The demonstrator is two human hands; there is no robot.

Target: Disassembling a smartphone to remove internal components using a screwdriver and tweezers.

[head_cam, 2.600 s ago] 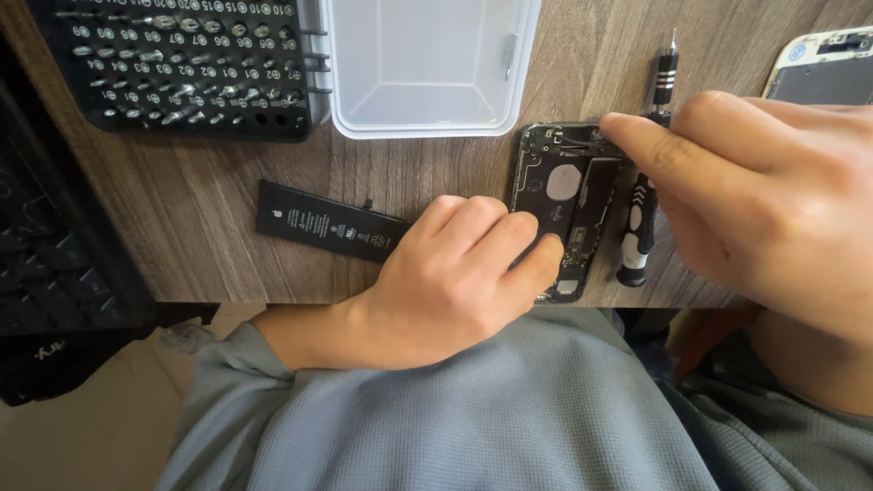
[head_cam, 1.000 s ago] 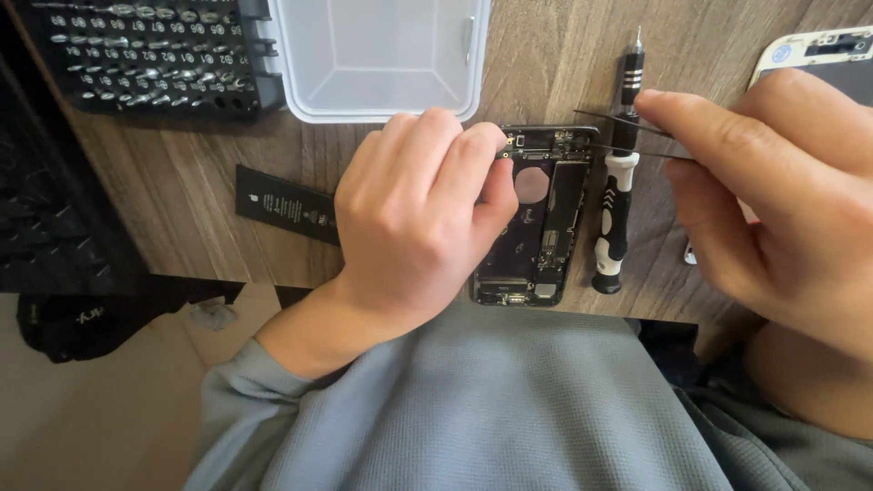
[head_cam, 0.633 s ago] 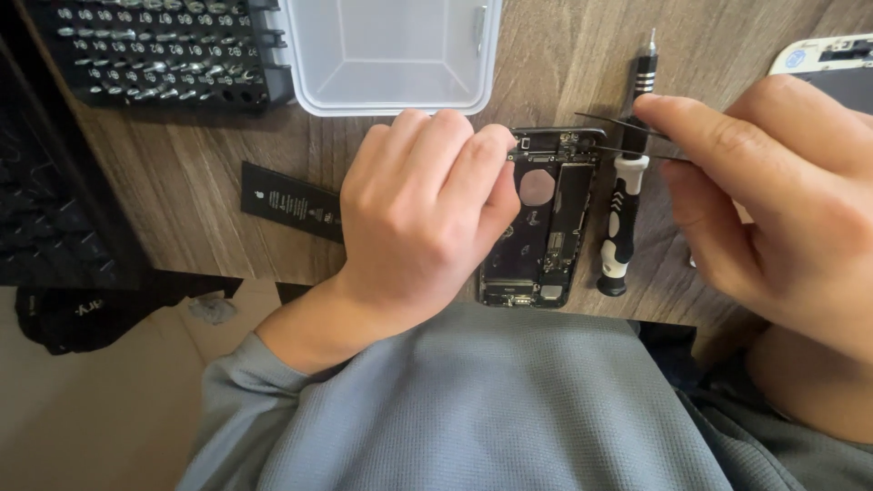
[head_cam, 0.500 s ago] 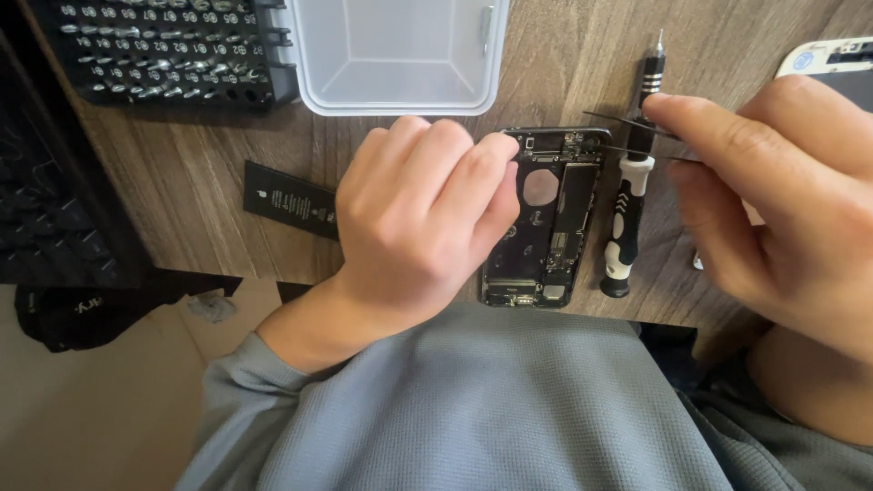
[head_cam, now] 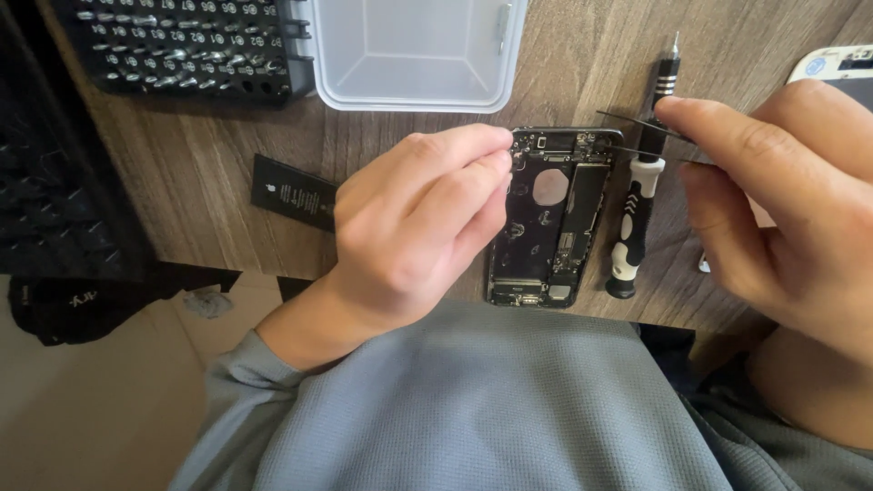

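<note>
Centre frame, the opened phone (head_cam: 546, 218) lies with its long axis running top to bottom on the table (head_cam: 182, 164). Left hand (head_cam: 418, 227) pinches at its upper left corner, fingertips pressed together. Right hand (head_cam: 782, 200) pinches tweezers (head_cam: 637, 136), tips pointing left across the screwdriver (head_cam: 641, 182) toward the phone's top edge.

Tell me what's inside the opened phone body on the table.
The phone body shows dark circuit parts, a round pale patch and a small connector at the bottom end. The left hand covers its left edge, so that part is hidden. Tweezers in the right hand reach its top.
</note>
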